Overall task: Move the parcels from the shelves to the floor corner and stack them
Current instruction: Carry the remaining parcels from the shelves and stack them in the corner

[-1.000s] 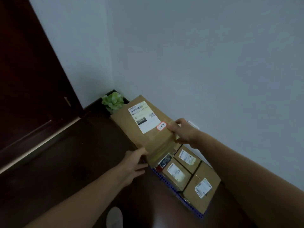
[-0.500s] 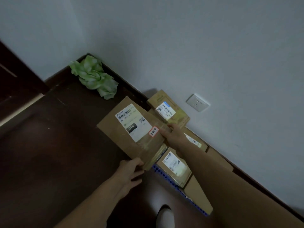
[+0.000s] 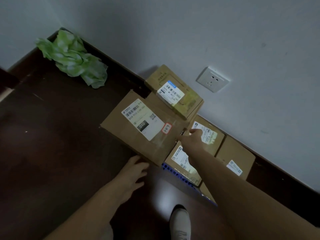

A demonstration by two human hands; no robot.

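I hold a large brown parcel (image 3: pixel 121 134) with a white shipping label and a red-edged sticker low over the dark floor, beside the stack by the wall. My left hand (image 3: pixel 135 172) grips its near corner from below. My right hand (image 3: pixel 190 138) grips its right edge. Behind it a smaller parcel (image 3: pixel 188 99) lies on top of another box against the wall. To the right several labelled parcels (image 3: pixel 235 158) lie flat in a row on a blue studded board (image 3: pixel 176 174). My right forearm hides part of them.
A crumpled green bag (image 3: pixel 74 61) lies in the floor corner at the upper left. A white wall socket (image 3: pixel 212 79) sits just above the parcels. My white shoe (image 3: pixel 180 220) stands on the dark floor (image 3: pixel 52 144) near the blue board.
The view has tilted down and moved closer. The large parcel has come down and left, lying flatter beside the stack. Both hands remain at its edges.
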